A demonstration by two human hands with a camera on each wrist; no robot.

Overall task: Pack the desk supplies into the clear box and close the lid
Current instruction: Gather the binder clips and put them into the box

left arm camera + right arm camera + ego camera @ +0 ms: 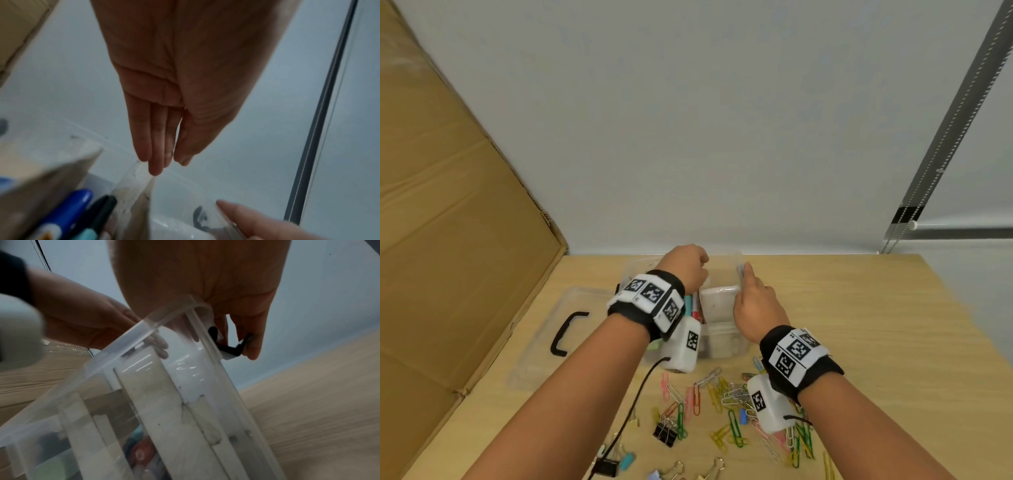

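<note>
The clear box (722, 339) stands open at the back middle of the table, with markers (693, 305) lying in its left part. My left hand (688, 267) reaches down into the box with its fingers (156, 162) straight and together, tips at the top of a clear inner divider (135, 183). It holds nothing. My right hand (748, 277) is at the box's right rim (144, 327) and pinches what looks like a small black binder clip (228, 348) just over that rim. The blue and black markers (68, 216) show beside the divider.
The clear lid (544, 335) with its black handle (565, 329) lies flat to the left of the box. Several coloured paper clips (722, 394) and binder clips (666, 433) are scattered on the wooden table (876, 325) near me. A cardboard sheet (448, 205) leans on the left.
</note>
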